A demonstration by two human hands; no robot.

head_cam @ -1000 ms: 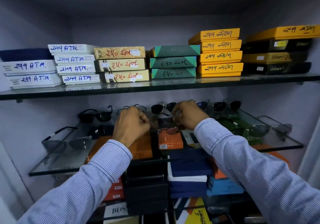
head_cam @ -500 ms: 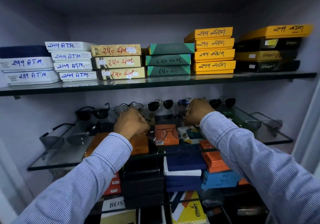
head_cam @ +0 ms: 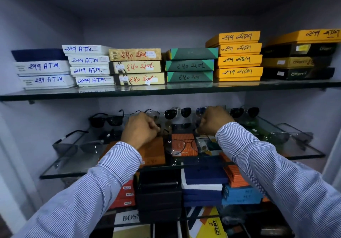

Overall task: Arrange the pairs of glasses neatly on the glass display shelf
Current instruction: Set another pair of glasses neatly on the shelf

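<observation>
A thin-framed pair of clear-lens glasses point(head_cam: 181, 145) lies front-centre on the lower glass display shelf point(head_cam: 60, 175), its arms spread. My left hand point(head_cam: 140, 129) pinches the left arm tip and my right hand point(head_cam: 212, 121) pinches the right one. Along the back stand black sunglasses point(head_cam: 106, 120), wire-framed glasses point(head_cam: 150, 112), dark aviators point(head_cam: 178, 112), a bluish pair point(head_cam: 199, 111) partly hidden by my right hand, and another dark pair point(head_cam: 243, 111). A grey pair point(head_cam: 77, 145) sits at the left end and silver aviators point(head_cam: 282, 136) at the right end.
The upper glass shelf point(head_cam: 166, 92) close overhead carries stacks of labelled boxes point(head_cam: 238, 59). Under the display shelf, orange, blue and black boxes point(head_cam: 203, 178) show through the glass. Cabinet walls close in both sides.
My hands have moved apart from the shelf's centre. The clear glasses, hidden under my hands before, now lie unfolded between them toward the front edge.
</observation>
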